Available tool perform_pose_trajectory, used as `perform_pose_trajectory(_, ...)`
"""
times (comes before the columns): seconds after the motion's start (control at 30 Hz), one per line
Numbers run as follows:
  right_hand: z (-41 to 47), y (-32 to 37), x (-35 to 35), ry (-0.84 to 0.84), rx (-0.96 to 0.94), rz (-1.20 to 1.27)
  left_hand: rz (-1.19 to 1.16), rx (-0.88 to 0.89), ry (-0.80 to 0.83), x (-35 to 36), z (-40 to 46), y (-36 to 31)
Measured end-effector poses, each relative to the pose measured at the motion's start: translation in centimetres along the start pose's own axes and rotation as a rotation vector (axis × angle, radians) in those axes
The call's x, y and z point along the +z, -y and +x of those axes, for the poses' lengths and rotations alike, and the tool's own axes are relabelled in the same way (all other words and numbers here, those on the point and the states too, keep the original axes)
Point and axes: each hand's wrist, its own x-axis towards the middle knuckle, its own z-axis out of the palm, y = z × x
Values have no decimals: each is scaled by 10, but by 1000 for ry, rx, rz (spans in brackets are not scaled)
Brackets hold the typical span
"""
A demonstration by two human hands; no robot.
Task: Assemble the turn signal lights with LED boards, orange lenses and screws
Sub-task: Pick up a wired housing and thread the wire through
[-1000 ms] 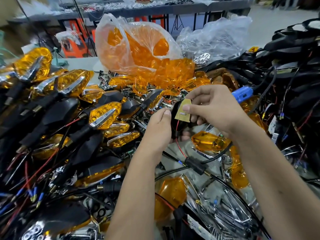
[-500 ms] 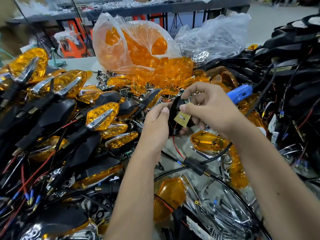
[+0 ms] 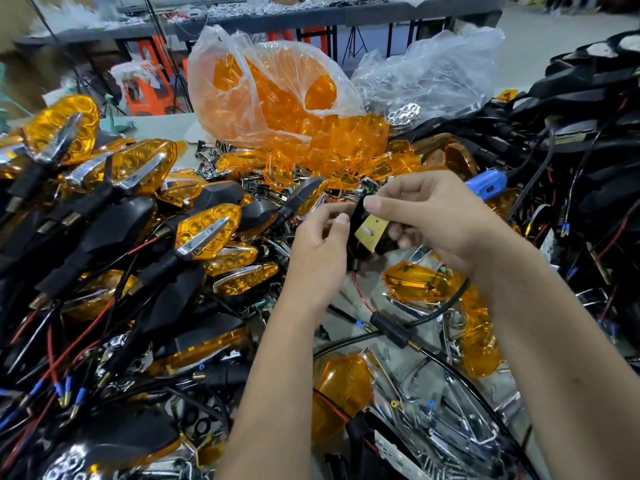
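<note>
At the centre of the frame both hands met over a black turn signal housing (image 3: pixel 360 233). The left hand (image 3: pixel 320 251) gripped the housing from the left, fingers curled round it and the thumb tip up by its edge. The right hand (image 3: pixel 436 220) came in from the right with fingers bent, holding the housing's far side while the thumb lay across the top; a tan LED board (image 3: pixel 371 232) sat tilted at the housing's open face, just under that thumb. Whether the board was fully seated could not be told. A thin red wire (image 3: pixel 360 292) hung from the housing's lower end toward the table.

Just below the right hand lay a loose orange lens (image 3: pixel 415 280), and another orange lens (image 3: pixel 341 386) lay in the lower centre among chrome trim pieces (image 3: pixel 446 393). A black cable (image 3: pixel 391 329) with a thick collar crossed beneath the wrists.

The left side of the frame was filled with finished signal lights (image 3: pixel 204 230) — black stems, orange faces, chrome arrows — piled with red and blue-tipped wires. In the upper centre a clear plastic bag of lenses (image 3: pixel 277 95) spilled orange pieces forward; a second clear bag (image 3: pixel 429 77) sat to its right. A blue tool (image 3: pixel 488 183) showed just behind the right hand, and black housings with wiring (image 3: pixel 588 109) were heaped at the right edge.
</note>
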Motion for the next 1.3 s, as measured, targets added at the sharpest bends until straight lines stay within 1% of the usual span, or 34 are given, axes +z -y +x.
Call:
perform_pose_trajectory(0.1, -3, -1, -4, 192, 52, 98, -5, -32, -7, 0, -1, 0)
perform_pose_trajectory(0.17, -3, -1, -3, 224, 13, 72, -21, -66, -7, -1, -1, -1)
perform_pose_trajectory(0.23, -3, -2, 2, 119, -78, -64, -80, -117, 1, -1, -1, -2)
perform_pose_trajectory(0.3, 0, -6, 7, -50, -160, -206, -187, -177, 37, 0, -1, 0)
perform_pose_trajectory(0.37, 2, -9, 9, -140, -189, -240, -255, -217, 85, 0, -1, -1)
perform_pose_trajectory(0.43, 4, -10, 7, -117, -160, -243, -263, -204, 141, 0, -2, -2)
perform_pose_trajectory(0.53, 4, -9, 4, -55, -118, -302, -173, -102, 175, -3, -3, -1)
perform_pose_trajectory(0.63, 4, -9, 7, -106, -138, -396, -76, -48, 187, -2, -2, 1)
perform_pose_trajectory(0.73, 4, -8, 13, -178, -161, -507, -8, -51, 195, 1, -2, 3)
perform_pose_trajectory(0.8, 3, -8, 16, -209, -165, -528, 16, -70, 191, 2, -2, 5)
perform_pose_trajectory(0.97, 2, -8, 22, -252, -164, -547, 39, -83, 171, 7, -2, 5)
perform_pose_trajectory(1.03, 2, -8, 21, -269, -161, -538, 11, -76, 165, 9, -4, 2)
perform_pose_trajectory(1.13, 1, -10, 17, -292, -113, -433, -25, -91, 172, 8, -5, -1)
perform_pose_trajectory(1.2, 0, -11, 14, -257, -59, -322, -38, -103, 181, 8, -5, -2)
perform_pose_trajectory(1.3, 1, -12, 8, -109, -7, -191, -108, -126, 201, 8, -6, -4)
